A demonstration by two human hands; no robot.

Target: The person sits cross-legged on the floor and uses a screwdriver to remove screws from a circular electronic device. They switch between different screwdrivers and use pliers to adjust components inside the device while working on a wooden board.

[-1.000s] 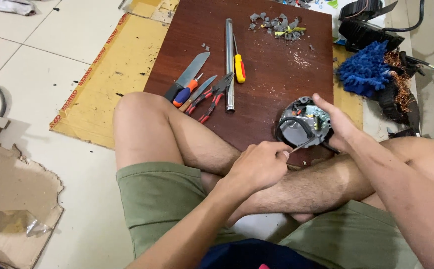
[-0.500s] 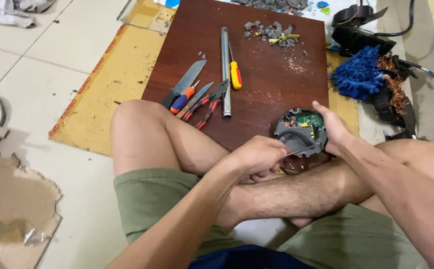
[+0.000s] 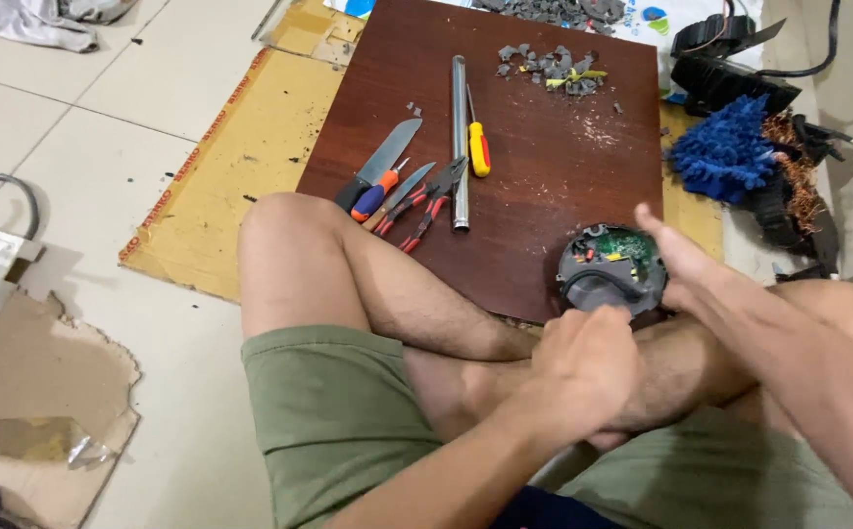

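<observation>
the person is sitting cross-legged on the floor, and the round grey device [image 3: 610, 282] with its green circuit board showing is resting at the near edge of the dark wooden board [image 3: 554, 176], just above the crossed shins. the right hand [image 3: 686, 269] is cupping the device from its far right side, thumb lifted and fingers wrapped behind the rim, so it is clamped on the housing. the left hand [image 3: 583, 372] is curled into a loose fist just below the device, knuckles touching its near edge; whether it is gripping a small tool i cannot tell, since the fingers are hiding whatever is inside. compared with a second ago, the left hand is sitting closer in under the device, and the right hand is holding the same spot on the rim while the view is tipping a little lower, so the work on the opened casing seems to be carrying on rather than finishing. well beyond the left hand, a knife [image 3: 379, 165], orange-handled pliers [image 3: 424, 201], a metal tube [image 3: 460, 142] and a yellow screwdriver [image 3: 479, 147] are lying side by side untouched. past the right hand a blue mop head [image 3: 725, 157] is lying off the board, and grey scraps [image 3: 549, 67] are lying at the board's far end.
</observation>
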